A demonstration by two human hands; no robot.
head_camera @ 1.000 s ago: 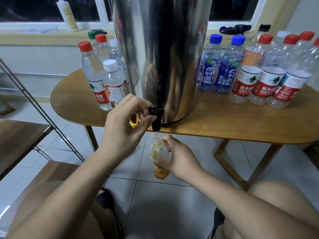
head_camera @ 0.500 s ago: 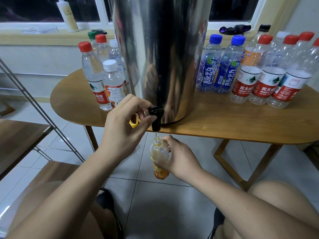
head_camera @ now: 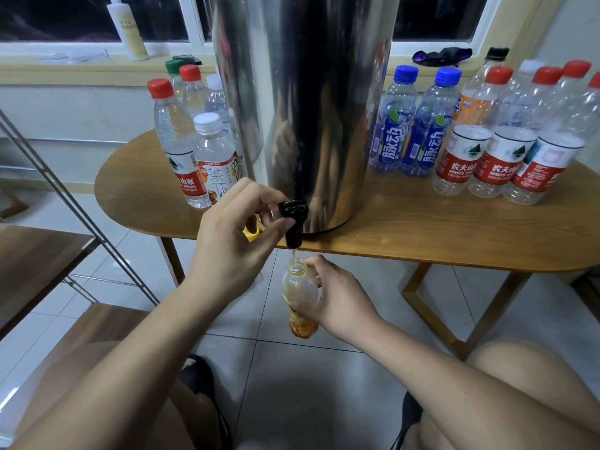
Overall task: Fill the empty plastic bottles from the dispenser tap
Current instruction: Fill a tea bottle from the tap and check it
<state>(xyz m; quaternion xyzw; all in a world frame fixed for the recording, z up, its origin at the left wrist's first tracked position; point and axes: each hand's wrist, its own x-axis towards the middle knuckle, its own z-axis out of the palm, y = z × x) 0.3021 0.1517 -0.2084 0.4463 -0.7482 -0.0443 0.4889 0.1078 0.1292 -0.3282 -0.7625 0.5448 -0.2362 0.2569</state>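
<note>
A tall steel dispenser [head_camera: 311, 102] stands on the wooden table [head_camera: 422, 232], its black tap [head_camera: 293, 222] hanging over the front edge. My left hand [head_camera: 233, 241] pinches the tap's lever between thumb and fingers. A thin stream of water falls from the spout into an uncapped clear bottle with an orange label [head_camera: 300, 298]. My right hand [head_camera: 337, 300] grips that bottle below the table edge, holding it upright under the tap. A yellow cap [head_camera: 251, 233] lies on the table behind my left hand.
Several capped bottles [head_camera: 191, 147] stand left of the dispenser. Two blue-capped bottles [head_camera: 412, 131] and several red-capped ones [head_camera: 506, 147] stand to its right. A metal rack and wooden shelf [head_camera: 42, 251] are at the left. My knees are at the bottom, over a tiled floor.
</note>
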